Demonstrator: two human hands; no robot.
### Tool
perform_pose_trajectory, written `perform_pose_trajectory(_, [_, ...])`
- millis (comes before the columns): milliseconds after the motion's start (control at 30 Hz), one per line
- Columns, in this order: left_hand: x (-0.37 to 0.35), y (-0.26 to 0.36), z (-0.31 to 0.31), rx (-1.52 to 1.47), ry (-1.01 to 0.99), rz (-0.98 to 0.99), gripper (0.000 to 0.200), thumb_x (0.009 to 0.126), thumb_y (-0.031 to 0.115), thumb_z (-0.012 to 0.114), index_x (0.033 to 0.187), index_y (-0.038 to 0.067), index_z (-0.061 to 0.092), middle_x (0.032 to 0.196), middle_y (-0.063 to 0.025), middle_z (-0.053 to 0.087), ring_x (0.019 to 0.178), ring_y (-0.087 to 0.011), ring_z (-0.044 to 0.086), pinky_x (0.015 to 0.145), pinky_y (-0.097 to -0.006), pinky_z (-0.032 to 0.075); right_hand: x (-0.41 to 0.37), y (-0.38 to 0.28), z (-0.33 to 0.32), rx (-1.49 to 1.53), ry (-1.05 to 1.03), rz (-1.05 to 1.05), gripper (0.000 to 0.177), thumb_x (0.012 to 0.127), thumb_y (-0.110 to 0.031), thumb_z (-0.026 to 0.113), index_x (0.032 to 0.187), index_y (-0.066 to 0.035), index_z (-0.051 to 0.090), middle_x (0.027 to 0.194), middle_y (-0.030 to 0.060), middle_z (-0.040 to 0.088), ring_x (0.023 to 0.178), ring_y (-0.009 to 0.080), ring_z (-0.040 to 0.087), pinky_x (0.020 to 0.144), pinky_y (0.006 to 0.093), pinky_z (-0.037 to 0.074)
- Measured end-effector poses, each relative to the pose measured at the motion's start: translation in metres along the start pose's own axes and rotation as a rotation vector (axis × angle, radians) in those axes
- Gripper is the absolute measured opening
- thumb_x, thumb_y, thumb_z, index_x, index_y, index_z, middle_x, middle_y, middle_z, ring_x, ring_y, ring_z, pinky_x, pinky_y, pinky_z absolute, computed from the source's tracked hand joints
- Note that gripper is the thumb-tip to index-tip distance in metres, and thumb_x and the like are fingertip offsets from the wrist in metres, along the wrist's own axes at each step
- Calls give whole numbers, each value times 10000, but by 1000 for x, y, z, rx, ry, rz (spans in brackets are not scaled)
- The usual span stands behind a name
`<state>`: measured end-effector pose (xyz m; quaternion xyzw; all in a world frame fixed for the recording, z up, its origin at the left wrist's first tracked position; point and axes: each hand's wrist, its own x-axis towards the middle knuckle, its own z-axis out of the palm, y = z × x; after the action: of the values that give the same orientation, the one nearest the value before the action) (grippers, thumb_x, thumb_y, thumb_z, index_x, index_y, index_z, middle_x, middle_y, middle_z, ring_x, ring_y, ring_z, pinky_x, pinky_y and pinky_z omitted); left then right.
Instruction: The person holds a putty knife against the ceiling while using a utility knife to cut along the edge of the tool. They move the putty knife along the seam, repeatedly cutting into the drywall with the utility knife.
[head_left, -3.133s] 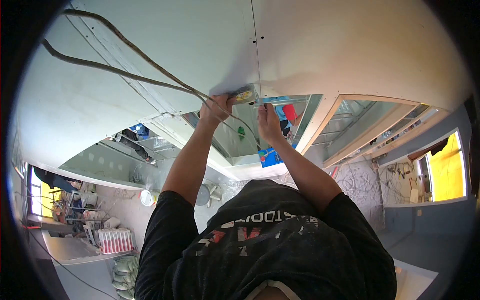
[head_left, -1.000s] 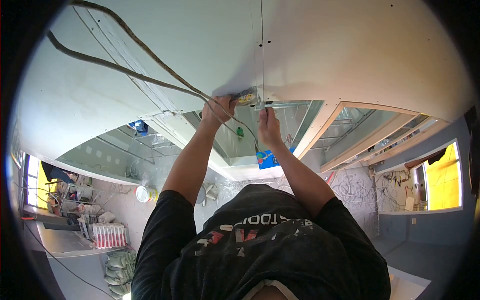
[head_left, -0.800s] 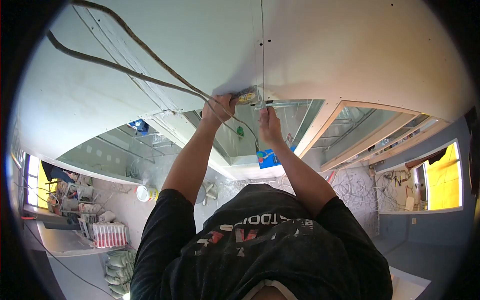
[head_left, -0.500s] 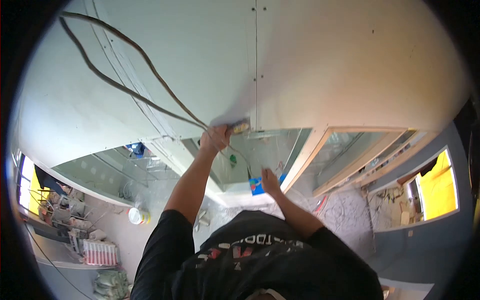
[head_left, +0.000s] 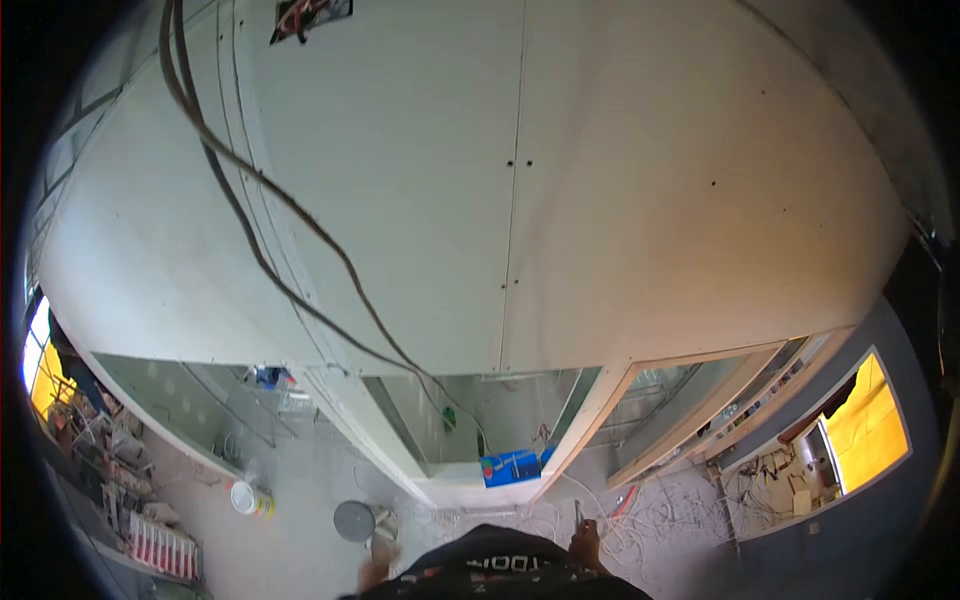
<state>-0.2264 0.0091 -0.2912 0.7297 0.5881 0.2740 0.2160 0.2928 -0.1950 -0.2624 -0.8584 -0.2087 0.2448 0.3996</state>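
Lowered from white board's (head_left: 400,220) edge: both hands. Thin tool (head_left: 577,511) gripped in right hand (head_left: 586,542); left hand (head_left: 377,566) blurred, grip untellable. Raised reach needed for board contact.

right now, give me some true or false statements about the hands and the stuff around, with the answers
1. The right hand holds a slim tool. True.
2. Both hands press on the pale panels. False: both are low, beside the dark shirt, away from the panels.
3. Two cables hang in front of the panels. True.
4. The blue box stands on the floor beside the white bucket. False: it is at the lower edge of the middle opening, well away from the bucket.
5. Yellow shows in the window at far right. True.
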Motion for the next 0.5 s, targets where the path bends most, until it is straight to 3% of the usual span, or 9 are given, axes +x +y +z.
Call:
perform_pose_trajectory(67, [-22,13,-11,76,-404,-534,431,999,425,604,1058,22,746,956,-204,756,974,-454,708,874,-535,554,-4,-59,-18,-19,94,-279,363,1015,-153,528,1347,-40,435,953,309,696,824,547,674,718,626,517])
perform_pose_trajectory(100, [-20,21,-12,67,-462,-603,428,998,423,606,1054,23,746,950,-201,754,966,-450,708,868,-532,554,6,-89,-23,5,139,-421,456,1007,-134,540,1429,-41,394,945,300,700,821,548,673,721,618,524])
perform_pose_trajectory(167, [-4,35,-8,47,-526,-655,420,996,418,610,1046,24,746,938,-197,751,951,-442,706,855,-527,554,48,-153,-23,157,172,-638,593,1009,-98,528,1553,-56,296,952,255,700,818,432,706,752,566,543])
perform_pose_trajectory(233, [22,47,-3,8,-539,-635,413,994,413,614,1039,25,745,925,-192,747,935,-434,705,843,-522,554,46,-304,-61,54,389,-1038,601,1001,-68,531,1562,-50,317,1001,219,706,746,385,707,690,505,577])
perform_pose_trajectory(267, [33,52,-1,-9,-539,-614,409,993,411,616,1035,25,745,919,-190,746,928,-430,704,836,-519,554,25,-370,-86,229,141,-885,573,1011,-64,525,1558,-61,355,1042,184,704,642,269,689,604,399,577])
perform_pose_trajectory(300, [45,58,2,-29,-541,-597,405,993,409,617,1031,26,745,913,-188,744,920,-426,704,830,-517,554,52,-405,-84,248,142,-966,558,1023,-69,516,1561,-66,365,965,142,685,570,160,643,540,304,536])
perform_pose_trajectory(333, [56,65,4,-49,-539,-575,402,992,406,619,1027,26,745,907,-186,742,912,-422,703,824,-514,554,36,-469,-106,373,64,-991,554,989,-31,532,1526,4,399,1388,293,587,1212,422,647,982,423,534])
perform_pose_trajectory(433, [90,87,8,-113,-525,-508,391,989,399,625,1016,28,744,888,-179,737,889,-410,701,805,-507,553,18,-630,-150,319,324,-1472,535,975,7,533,1500,8,434,1458,259,548,1357,406,546,1122,440,453])
perform_pose_trajectory(500, [106,99,8,-148,-522,-472,384,987,395,629,1008,29,744,876,-175,734,874,-402,700,792,-502,553,8,-722,-177,365,365,-1561,557,951,20,542,1495,0,423,1424,254,569,1308,434,564,1076,472,486])
